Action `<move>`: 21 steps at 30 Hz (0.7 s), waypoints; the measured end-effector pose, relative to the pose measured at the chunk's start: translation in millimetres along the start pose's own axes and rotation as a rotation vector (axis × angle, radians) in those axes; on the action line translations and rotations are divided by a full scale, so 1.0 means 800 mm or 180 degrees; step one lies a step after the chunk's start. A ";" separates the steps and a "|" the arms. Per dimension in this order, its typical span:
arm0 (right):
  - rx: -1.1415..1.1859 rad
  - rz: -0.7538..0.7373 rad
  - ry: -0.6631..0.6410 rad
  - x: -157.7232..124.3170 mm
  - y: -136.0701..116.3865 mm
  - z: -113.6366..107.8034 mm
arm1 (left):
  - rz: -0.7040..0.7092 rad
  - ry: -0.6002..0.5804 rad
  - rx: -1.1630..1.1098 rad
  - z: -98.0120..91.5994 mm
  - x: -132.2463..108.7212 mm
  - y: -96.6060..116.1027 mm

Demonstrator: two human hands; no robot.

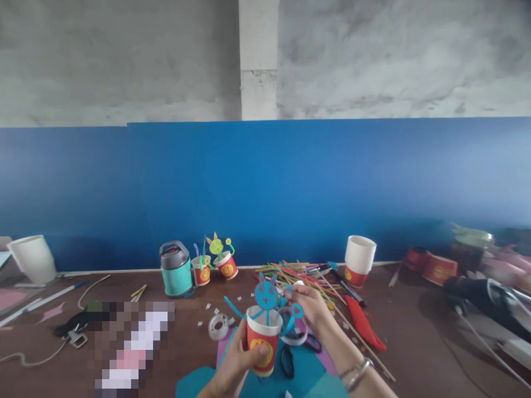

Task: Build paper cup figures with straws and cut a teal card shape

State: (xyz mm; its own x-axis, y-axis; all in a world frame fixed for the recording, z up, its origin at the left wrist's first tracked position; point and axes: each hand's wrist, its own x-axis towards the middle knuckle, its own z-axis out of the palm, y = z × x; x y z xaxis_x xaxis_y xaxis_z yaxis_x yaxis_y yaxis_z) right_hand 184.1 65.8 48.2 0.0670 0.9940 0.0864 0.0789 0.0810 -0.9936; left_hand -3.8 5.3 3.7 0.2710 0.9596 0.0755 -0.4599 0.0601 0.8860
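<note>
My left hand [244, 356] is wrapped round a red-and-white paper cup [265, 348] and holds it upright. From the cup rises a blue paper animal face [266, 294] with pointed ears and drawn features. Blue strips stick out at the cup's sides like arms; the one on the right ends in a blue ring [297, 310]. Just behind that ring, my right hand [307, 304] is closed in a pinch. Bits of blue and white show at its fingertips, too small to name. Under the cup lie blue paper sheets [307, 370] and black-handled scissors [287, 362].
A roll of clear tape [218, 327] lies left of the cup. Behind are coloured sticks [298, 271], a red pouch [363, 323] and stacked paper cups [360, 260]. A teal flask [176, 271] and a finished-looking cup figure [226, 265] stand along the blue partition [257, 193].
</note>
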 end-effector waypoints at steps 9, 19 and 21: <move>-0.2105 -0.0758 0.0465 -0.004 -0.012 -0.013 | 0.0428 0.1214 0.1009 -0.013 0.019 0.000; -0.2893 -0.0773 -0.1952 -0.078 -0.019 0.042 | 0.0481 0.1652 0.2649 -0.020 0.017 0.016; -0.3080 -0.0739 -0.1857 -0.083 -0.010 0.048 | 0.0554 0.1782 0.2594 -0.020 0.017 0.012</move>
State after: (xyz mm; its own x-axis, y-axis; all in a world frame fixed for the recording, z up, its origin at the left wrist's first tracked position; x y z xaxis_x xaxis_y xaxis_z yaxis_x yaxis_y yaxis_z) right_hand 140.8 2.3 47.3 -0.4993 0.8656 -0.0378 0.7757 0.4271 -0.4647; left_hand -18.2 23.8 5.9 -0.2781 0.9408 0.1935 0.3209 -0.0989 0.9419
